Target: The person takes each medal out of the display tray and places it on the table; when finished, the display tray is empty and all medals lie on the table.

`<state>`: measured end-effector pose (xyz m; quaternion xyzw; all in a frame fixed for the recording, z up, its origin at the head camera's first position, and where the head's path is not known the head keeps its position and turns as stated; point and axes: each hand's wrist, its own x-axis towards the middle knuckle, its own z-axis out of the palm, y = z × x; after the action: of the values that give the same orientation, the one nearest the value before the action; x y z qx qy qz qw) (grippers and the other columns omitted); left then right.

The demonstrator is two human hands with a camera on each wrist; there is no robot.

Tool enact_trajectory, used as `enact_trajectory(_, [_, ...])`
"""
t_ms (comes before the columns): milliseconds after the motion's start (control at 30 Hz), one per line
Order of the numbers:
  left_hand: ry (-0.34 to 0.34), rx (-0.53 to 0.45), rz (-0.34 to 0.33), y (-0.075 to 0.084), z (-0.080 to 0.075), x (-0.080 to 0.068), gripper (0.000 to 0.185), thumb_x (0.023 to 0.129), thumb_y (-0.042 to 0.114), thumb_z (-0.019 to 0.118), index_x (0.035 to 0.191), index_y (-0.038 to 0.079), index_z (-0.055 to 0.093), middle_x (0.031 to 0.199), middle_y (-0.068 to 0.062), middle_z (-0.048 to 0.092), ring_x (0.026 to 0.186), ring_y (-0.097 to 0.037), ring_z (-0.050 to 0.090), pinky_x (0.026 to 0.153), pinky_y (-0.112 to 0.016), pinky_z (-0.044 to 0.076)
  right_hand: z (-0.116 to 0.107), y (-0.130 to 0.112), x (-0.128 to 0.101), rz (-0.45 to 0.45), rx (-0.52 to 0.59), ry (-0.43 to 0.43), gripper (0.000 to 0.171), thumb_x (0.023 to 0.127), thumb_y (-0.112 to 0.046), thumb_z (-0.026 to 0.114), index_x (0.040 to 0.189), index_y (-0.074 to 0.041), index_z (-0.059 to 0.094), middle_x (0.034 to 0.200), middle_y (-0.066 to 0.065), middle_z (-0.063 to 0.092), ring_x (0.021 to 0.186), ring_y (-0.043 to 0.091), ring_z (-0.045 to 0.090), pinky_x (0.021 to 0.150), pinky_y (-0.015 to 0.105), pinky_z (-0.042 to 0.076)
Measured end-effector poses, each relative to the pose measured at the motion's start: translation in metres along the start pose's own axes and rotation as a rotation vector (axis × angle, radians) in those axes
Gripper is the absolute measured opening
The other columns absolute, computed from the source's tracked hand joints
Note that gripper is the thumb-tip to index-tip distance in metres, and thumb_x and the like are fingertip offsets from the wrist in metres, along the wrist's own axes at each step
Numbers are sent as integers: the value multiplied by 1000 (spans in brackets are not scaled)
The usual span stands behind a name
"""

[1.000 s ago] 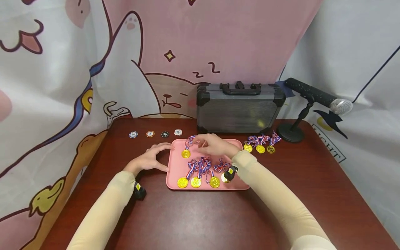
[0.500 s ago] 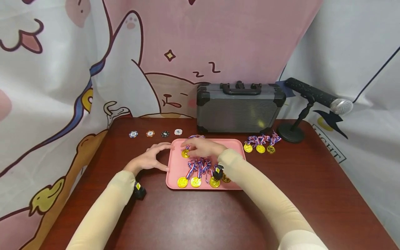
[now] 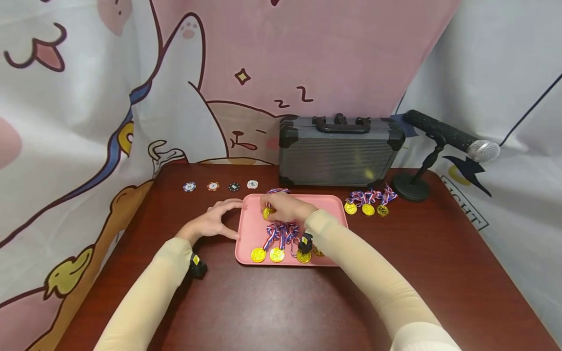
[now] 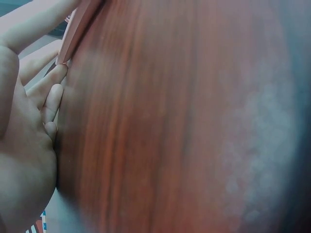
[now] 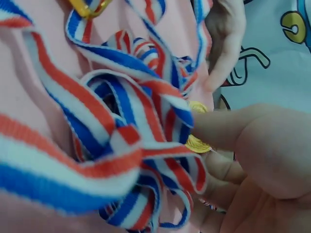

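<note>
A pink tray (image 3: 246,239) lies on the table, holding several gold medals with red, white and blue ribbons. Toward its back left, my right hand (image 3: 290,205) pinches a gold medal (image 3: 267,213), partly covered by the fingers. In the right wrist view, the thumb crosses that medal's face, with ribbons (image 5: 131,107) of other medals bunched in front. My left hand (image 3: 210,222) touches the tray's left edge with spread fingers and thumb. Along the tray's near side is a row of medals (image 3: 277,254); my right wrist partly hides those at its right end.
Right of the tray lie 3 more medals (image 3: 368,209) with bunched ribbons. A grey hard case (image 3: 338,161) stands behind, beside a microphone (image 3: 443,129) on a black stand (image 3: 410,186). Several poker chips (image 3: 212,186) line the back left.
My right hand has moved left across the tray and taken hold of the back-left medal, which has shifted slightly right. My left hand stays at the tray's edge.
</note>
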<state>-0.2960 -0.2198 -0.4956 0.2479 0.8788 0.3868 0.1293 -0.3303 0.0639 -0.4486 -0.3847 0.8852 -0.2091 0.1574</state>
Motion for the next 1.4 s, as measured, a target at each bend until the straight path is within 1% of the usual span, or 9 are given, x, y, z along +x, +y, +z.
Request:
enact_trajectory(100, [0,12,3,1,0,0,89,71,39,97,150,24,57,164,-6,41,147,-35,29,114,-69,15,-3,6,-6,-36,31,59,17,96,-5,75,111,-8,66,100,4,66,89,17,57,83,32,48])
enact_trajectory(300, [5,7,2,2,-1,0,88,71,38,96,149,24,57,163,-6,41,146,-36,30,114,-69,15,-19,21,-30,-42,153,175,24,96,-6,75,119,-6,69,103,6,70,82,15,58,78,33,50])
enact_trajectory(500, [-2,5,4,1,0,-1,90,71,38,96,150,23,56,164,-6,41,146,-36,30,114,-69,14,-45,49,-74,-1,327,256,30,96,-3,75,125,-2,67,99,13,70,89,20,63,84,35,53])
enact_trajectory(633, [-4,-2,-7,0,0,-1,91,71,38,96,151,24,55,164,-6,40,147,-36,29,115,-70,13,-64,74,-111,50,368,320,35,98,-1,72,131,-3,63,101,16,70,93,29,68,82,36,57])
enact_trajectory(800, [1,6,-1,-1,-1,0,89,70,37,97,149,25,57,164,-5,41,146,-35,30,115,-69,15,-87,102,-158,182,320,424,39,101,-8,71,138,-6,60,107,16,71,96,35,71,78,33,58])
enact_trajectory(933, [0,2,6,-2,-1,-1,89,71,37,97,149,24,56,163,-6,41,146,-36,30,114,-69,15,-102,120,-192,274,302,524,40,102,-10,70,140,-4,59,112,19,70,95,32,71,75,27,57])
enact_trajectory(1000, [0,-1,14,-3,-1,-1,90,71,37,97,150,23,56,163,-6,41,146,-37,30,113,-69,15,-107,129,-207,307,289,575,41,101,-9,70,140,-3,58,113,21,69,93,26,71,72,26,57])
enact_trajectory(1200, [-2,8,6,-4,-2,-1,93,71,38,97,152,24,54,165,-5,39,150,-38,27,117,-69,13,-113,158,-243,377,209,725,41,102,-10,70,140,-3,58,114,22,68,85,-3,64,68,16,54])
enact_trajectory(1400, [-5,19,-4,-2,-1,-1,93,71,37,98,152,24,55,165,-5,40,151,-39,26,118,-68,15,-96,186,-268,462,163,825,40,102,-12,71,139,-5,59,116,22,68,82,-8,59,64,15,49])
